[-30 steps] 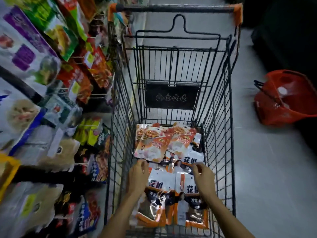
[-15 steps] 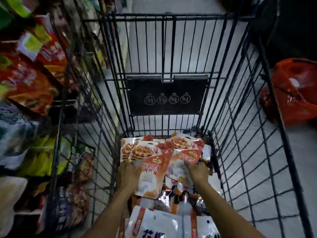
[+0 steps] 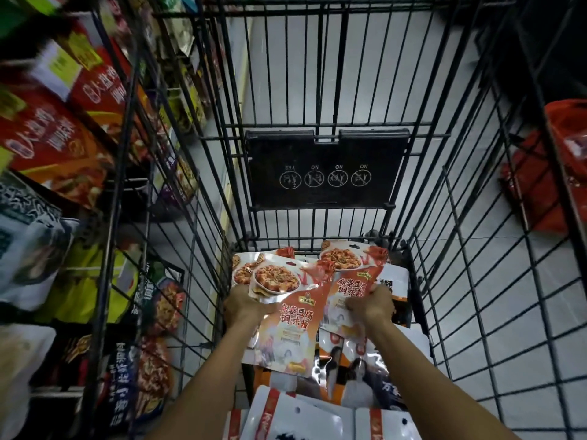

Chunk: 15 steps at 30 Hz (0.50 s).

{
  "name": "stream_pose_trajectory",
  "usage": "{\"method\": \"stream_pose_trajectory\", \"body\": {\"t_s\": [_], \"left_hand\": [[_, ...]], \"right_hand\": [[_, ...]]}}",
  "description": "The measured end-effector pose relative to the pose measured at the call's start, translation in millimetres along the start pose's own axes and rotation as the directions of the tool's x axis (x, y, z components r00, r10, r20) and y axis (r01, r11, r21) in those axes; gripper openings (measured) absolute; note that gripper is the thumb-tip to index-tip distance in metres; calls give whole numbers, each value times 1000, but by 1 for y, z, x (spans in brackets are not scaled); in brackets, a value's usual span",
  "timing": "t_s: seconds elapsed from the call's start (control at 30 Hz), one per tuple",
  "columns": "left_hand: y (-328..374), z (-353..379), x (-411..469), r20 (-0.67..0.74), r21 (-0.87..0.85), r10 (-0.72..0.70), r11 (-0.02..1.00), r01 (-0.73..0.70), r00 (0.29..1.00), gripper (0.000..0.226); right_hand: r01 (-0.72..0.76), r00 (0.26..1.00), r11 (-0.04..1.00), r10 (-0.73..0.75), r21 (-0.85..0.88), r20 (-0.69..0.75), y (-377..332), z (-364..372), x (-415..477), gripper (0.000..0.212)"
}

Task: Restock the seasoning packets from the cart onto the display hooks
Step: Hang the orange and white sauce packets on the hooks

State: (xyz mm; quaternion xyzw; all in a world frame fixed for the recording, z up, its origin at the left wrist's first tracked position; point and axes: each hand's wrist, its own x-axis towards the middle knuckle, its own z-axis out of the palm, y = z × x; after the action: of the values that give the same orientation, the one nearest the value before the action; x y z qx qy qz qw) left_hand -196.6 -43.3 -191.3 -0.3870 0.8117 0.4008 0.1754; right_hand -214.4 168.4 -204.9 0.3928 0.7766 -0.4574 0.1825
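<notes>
— Two-handed, by the look. Gripped one orange seasoning packet (image 3: 286,325) with the left hand (image 3: 244,304), curled round its left edge, fingertips tucked under and out of sight.

— And pinched a second orange packet (image 3: 346,281) with the right hand (image 3: 373,304)?

— Yes, clasped at its right edge. Couldn't see how far the fingers reached underneath.

— Held where?

— Down at the far end of the wire cart (image 3: 317,74), edges overlapping, left one on top. Couldn't tell whether lifted clear or resting on the heap. Hid all but a corner of another packet of the same print (image 3: 241,271) behind the left one.

— And beneath?

— Covered a jumble of darker glossy packets (image 3: 365,376), mostly buried. Nearer, made out white packets with orange stripes (image 3: 301,417), cut off by the bottom edge.

— Further out?

— Noted a black plaque (image 3: 324,169) on the cart's end wall, four round icons seen upside down, lettering small. Saw red and green display packets (image 3: 57,144) through the left wires, too smeared to pick out any hooks. Glimpsed a red basket (image 3: 540,185) on the floor past the right wires, cropped by the frame.
</notes>
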Motion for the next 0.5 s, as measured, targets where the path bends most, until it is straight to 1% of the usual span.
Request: {"method": "stream_pose_trajectory", "body": {"t_s": [0.07, 0.13, 0.2, 0.23, 0.27, 0.33, 0.43, 0.5], "left_hand": [[0, -2, 1, 58, -53, -46, 997, 49, 997, 66], [0, -4, 1, 173, -118, -70, 989, 91, 982, 77], [-1, -6, -4, 301, -141, -86, 981, 134, 950, 92], [-2, -7, -7, 339, -149, -85, 978, 143, 937, 98], [-3, -7, -10, 355, -162, -70, 978, 135, 932, 101], [-5, -9, -16, 335, -183, -33, 978, 100, 941, 100], [-7, -16, -28, 310, -262, 10, 962, 75, 951, 99], [-7, -23, -37, 283, -311, 50, 949, 43, 958, 94]], "right_hand": [[-11, 999, 995, 8, 96, 32, -3, 3, -2, 18], [-41, 997, 985, 29, 166, 73, -3, 6, -1, 9], [-60, 995, 977, 41, 204, 95, -2, 7, -1, 17], [-65, 994, 971, 42, 232, 103, -2, 7, -1, 18], [-77, 992, 959, 47, 273, 114, -1, 6, -3, 15], [-112, 989, 928, 68, 357, 134, 2, 4, -5, 16], [-122, 987, 914, 73, 387, 140, 4, -5, -14, 13], [-105, 990, 910, 59, 401, 125, 3, -15, -24, 13]]}}
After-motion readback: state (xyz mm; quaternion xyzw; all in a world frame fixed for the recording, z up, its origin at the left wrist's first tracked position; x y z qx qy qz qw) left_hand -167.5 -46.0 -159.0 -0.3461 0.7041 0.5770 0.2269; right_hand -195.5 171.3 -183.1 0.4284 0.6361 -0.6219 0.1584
